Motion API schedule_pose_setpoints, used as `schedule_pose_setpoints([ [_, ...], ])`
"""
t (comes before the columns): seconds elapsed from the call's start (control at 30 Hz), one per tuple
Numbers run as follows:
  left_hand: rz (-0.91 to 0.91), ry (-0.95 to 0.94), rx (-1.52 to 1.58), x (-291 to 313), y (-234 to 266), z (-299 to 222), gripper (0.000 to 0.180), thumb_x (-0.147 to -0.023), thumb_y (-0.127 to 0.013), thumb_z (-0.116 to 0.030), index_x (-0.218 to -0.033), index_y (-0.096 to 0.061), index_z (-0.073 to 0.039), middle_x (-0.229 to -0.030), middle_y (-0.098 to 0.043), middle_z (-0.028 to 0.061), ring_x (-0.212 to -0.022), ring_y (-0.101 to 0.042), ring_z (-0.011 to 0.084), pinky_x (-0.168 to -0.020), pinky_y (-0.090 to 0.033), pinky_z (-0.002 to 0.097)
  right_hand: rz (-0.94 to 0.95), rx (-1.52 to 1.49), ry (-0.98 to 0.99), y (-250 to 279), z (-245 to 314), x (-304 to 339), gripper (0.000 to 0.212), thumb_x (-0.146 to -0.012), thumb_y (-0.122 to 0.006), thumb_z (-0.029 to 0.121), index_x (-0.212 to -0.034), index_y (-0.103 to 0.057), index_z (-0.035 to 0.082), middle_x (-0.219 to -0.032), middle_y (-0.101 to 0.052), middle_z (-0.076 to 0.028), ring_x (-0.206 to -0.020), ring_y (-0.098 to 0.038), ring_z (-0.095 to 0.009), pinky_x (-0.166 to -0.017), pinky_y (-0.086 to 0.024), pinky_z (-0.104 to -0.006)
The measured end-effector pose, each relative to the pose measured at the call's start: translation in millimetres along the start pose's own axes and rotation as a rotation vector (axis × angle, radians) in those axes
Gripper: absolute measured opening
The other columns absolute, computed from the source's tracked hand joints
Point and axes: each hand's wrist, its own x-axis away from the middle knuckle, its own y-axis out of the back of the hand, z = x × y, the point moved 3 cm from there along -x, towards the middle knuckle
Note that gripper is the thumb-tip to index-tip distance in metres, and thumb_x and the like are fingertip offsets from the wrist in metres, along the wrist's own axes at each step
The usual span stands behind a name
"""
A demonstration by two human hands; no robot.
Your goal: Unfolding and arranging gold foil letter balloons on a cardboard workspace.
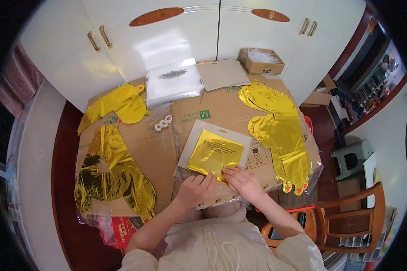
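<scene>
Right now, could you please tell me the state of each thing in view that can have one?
Middle foil, folded.
Card, partly covered by that foil.
Upper left foil, unfolded.
Lower left foil, unfolded.
Right foil, unfolded.
Small box, open, holding white strips.
Clear bags, stacked.
White rolls, lying together.
Cabinet doors, shut.
</scene>
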Motion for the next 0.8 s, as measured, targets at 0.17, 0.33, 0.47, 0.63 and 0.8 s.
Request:
schedule_pose_setpoints([
  [0.17,0.007,0.067,-0.046,2.7,-9.1,-6.6,0.029,-0.072,-0.065,-0.015,-0.100,-0.069,-0.007,-0.098,-0.069,0.0022,-0.064,-0.056,0.0116,-0.052,-0.044,0.0255,0.003,0.051,0.017,-3.4,1.5,1.8,0.027,-0.072,-0.072,0.014,-0.098,-0.066,0.008,-0.113,-0.067,-0.005,-0.106,-0.064,-0.020,-0.094,-0.051,-0.0392],
  [0.33,0.021,0.142,-0.035,0.7,-10.2,-11.5,0.032,-0.073,-0.063,-0.016,-0.102,-0.069,-0.007,-0.099,-0.069,0.0027,-0.064,-0.056,0.0122,-0.052,-0.044,0.0267,-0.002,0.030,0.013,-5.8,1.5,1.3,0.023,-0.075,-0.072,0.013,-0.096,-0.067,0.008,-0.111,-0.067,-0.005,-0.105,-0.064,-0.021,-0.095,-0.051,-0.0404],
  [0.47,0.055,0.194,-0.012,-1.7,-11.1,-15.0,0.035,-0.073,-0.062,-0.016,-0.105,-0.069,-0.007,-0.100,-0.069,0.0035,-0.066,-0.057,0.0130,-0.054,-0.044,0.0274,0.013,-0.018,-0.016,-8.0,3.3,0.4,0.020,-0.077,-0.072,0.014,-0.095,-0.067,0.007,-0.110,-0.067,-0.006,-0.105,-0.063,-0.022,-0.096,-0.050,-0.0419],
  [0.63,0.043,0.194,-0.037,-0.3,-10.2,-14.8,0.035,-0.072,-0.066,-0.019,-0.104,-0.069,-0.006,-0.102,-0.069,0.0045,-0.068,-0.058,0.0134,-0.054,-0.046,0.0274,0.024,-0.024,-0.031,-11.6,2.0,3.3,0.019,-0.078,-0.072,0.014,-0.095,-0.067,0.007,-0.108,-0.067,-0.008,-0.107,-0.063,-0.024,-0.099,-0.048,-0.0433],
  [0.8,0.022,0.262,-0.018,6.7,7.0,-4.5,0.032,-0.072,-0.073,-0.022,-0.100,-0.069,-0.006,-0.101,-0.069,0.0044,-0.068,-0.058,0.0155,-0.056,-0.049,0.0290,0.031,-0.015,-0.026,-14.8,0.5,7.0,0.022,-0.078,-0.071,0.013,-0.098,-0.066,0.007,-0.109,-0.067,-0.008,-0.110,-0.062,-0.025,-0.099,-0.048,-0.0433],
])
